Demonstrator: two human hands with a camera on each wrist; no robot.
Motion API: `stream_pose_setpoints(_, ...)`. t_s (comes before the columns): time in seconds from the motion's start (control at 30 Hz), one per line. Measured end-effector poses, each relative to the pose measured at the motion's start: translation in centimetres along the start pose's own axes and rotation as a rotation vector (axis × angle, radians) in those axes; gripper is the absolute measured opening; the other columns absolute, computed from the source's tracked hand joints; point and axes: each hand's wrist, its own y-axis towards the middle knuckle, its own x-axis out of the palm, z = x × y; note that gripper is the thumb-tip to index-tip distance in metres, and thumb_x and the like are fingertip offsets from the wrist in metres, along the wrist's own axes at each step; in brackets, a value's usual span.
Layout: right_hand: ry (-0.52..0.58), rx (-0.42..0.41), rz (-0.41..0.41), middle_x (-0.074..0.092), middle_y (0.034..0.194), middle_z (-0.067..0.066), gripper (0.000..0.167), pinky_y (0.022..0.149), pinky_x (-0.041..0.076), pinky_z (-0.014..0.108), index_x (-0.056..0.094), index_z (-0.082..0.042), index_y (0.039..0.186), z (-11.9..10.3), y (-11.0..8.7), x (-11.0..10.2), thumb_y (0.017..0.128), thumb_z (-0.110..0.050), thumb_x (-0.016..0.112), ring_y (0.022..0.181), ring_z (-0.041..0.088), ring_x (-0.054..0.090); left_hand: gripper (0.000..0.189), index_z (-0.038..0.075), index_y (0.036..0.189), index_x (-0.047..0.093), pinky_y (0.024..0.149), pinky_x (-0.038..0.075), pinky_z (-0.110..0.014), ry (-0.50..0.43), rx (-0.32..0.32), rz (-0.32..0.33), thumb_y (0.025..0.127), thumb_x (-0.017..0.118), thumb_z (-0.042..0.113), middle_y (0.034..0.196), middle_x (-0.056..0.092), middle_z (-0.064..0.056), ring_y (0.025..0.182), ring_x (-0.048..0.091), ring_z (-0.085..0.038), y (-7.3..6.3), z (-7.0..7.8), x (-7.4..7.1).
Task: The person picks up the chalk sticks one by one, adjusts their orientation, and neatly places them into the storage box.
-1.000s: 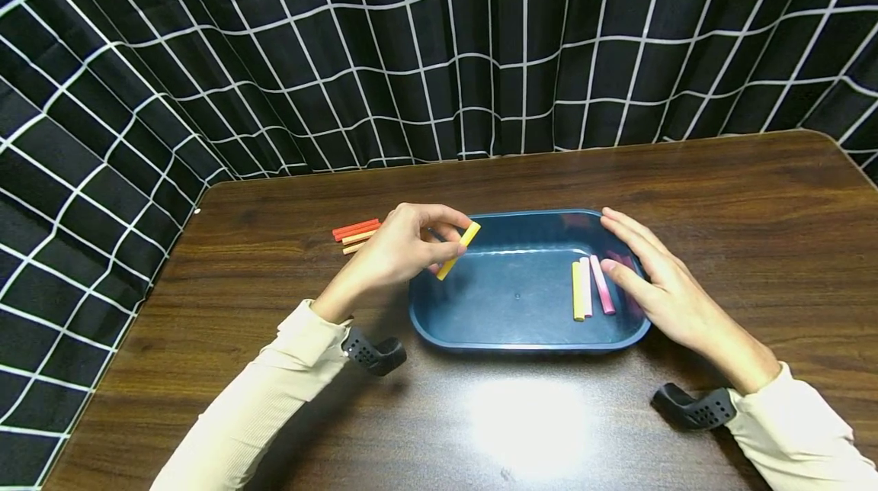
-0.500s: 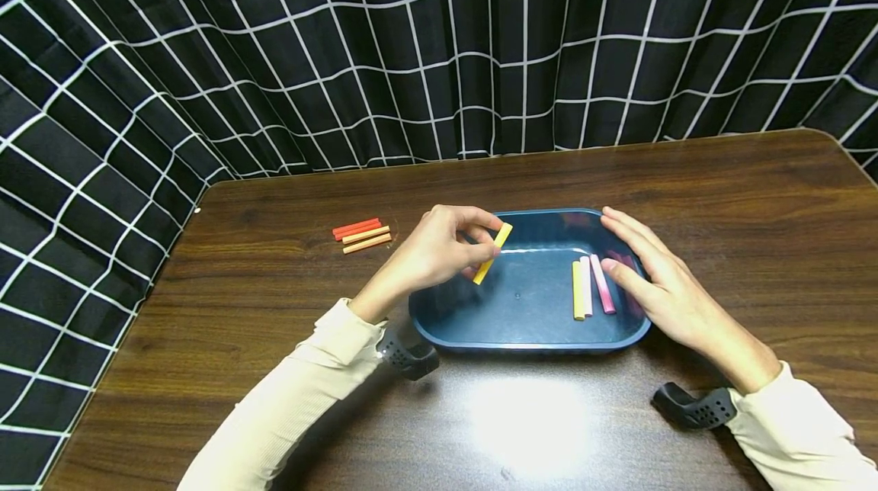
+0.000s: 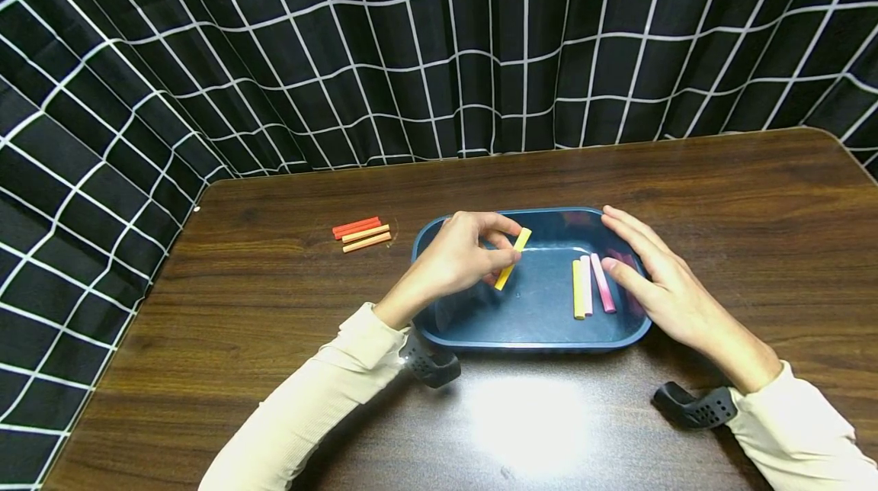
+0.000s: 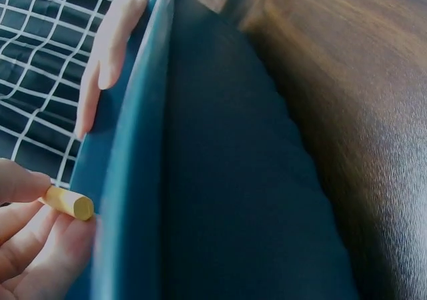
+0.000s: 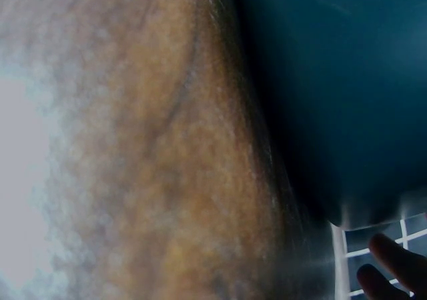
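My left hand (image 3: pixel 463 261) pinches an orange-yellow stick (image 3: pixel 504 277) between thumb and fingertips, the grip just as narrow as it was a second ago. What has changed is the place: then I had the stick by the left rim of the blue tray (image 3: pixel 528 344); now I hold it farther right, above the tray's middle, still tilted.

My wrist has come along, so the orange sticks (image 3: pixel 366 238) on the table (image 3: pixel 226 308), partly covered before, show whole beside the red sticks (image 3: pixel 355 227).

My right hand (image 3: pixel 661 285) stays at the tray's right end, fingers extended, gripping no stick. Near its thumb, the lemon-yellow stick (image 3: pixel 579 293), pale pink stick (image 3: pixel 586 285) and deeper pink stick (image 3: pixel 604 287) lie unmoved inside the tray.
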Motion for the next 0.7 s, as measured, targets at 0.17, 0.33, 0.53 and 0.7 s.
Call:
stream_pose_setpoints(0.17, -0.001, 0.005, -0.001, 0.029, 0.162, 0.01, 0.058, 0.114, 0.014, 0.012, 0.035, -0.014, 0.154, 0.0, 0.0, 0.0, 0.1, -0.02, 0.055, 0.147, -0.003, 0.022, 0.032, 0.001, 0.12, 0.067, 0.06, 0.059, -0.028, -0.005, -0.008, 0.005, 0.089, 0.069, 0.007, 0.09, 0.074, -0.013, 0.055, 0.064, -0.01, 0.4, 0.0, 0.5)
stream_pose_setpoints(0.33, 0.015, 0.029, -0.015, 0.027, 0.163, 0.011, 0.059, 0.122, 0.016, 0.038, 0.033, -0.014, 0.155, -0.1, 0.0, 0.0, 0.1, -0.021, 0.055, 0.151, 0.028, 0.024, 0.031, 0.002, 0.12, 0.067, 0.06, 0.059, -0.029, -0.027, -0.042, 0.011, 0.089, 0.07, 0.007, 0.09, 0.073, -0.011, 0.055, 0.065, -0.011, 0.7, 0.1, 1.2)
stream_pose_setpoints(0.53, 0.015, 0.026, -0.014, 0.028, 0.163, 0.011, 0.059, 0.12, 0.015, 0.026, 0.033, -0.015, 0.155, -0.1, 0.0, 0.0, 0.1, -0.021, 0.055, 0.15, 0.029, 0.024, 0.032, 0.002, 0.12, 0.067, 0.058, 0.059, -0.027, -0.052, -0.069, 0.012, 0.089, 0.07, 0.007, 0.089, 0.073, -0.011, 0.056, 0.065, -0.011, 1.1, 0.0, 2.0)
stream_pose_setpoints(0.7, 0.025, 0.029, -0.015, 0.027, 0.163, 0.011, 0.059, 0.122, 0.016, 0.04, 0.033, -0.015, 0.155, -0.1, 0.0, 0.0, 0.1, -0.021, 0.056, 0.149, 0.038, 0.025, 0.031, 0.002, 0.119, 0.067, 0.057, 0.058, -0.026, -0.064, -0.07, 0.016, 0.088, 0.07, 0.007, 0.087, 0.074, -0.01, 0.055, 0.066, -0.011, 1.3, -0.1, 2.5)
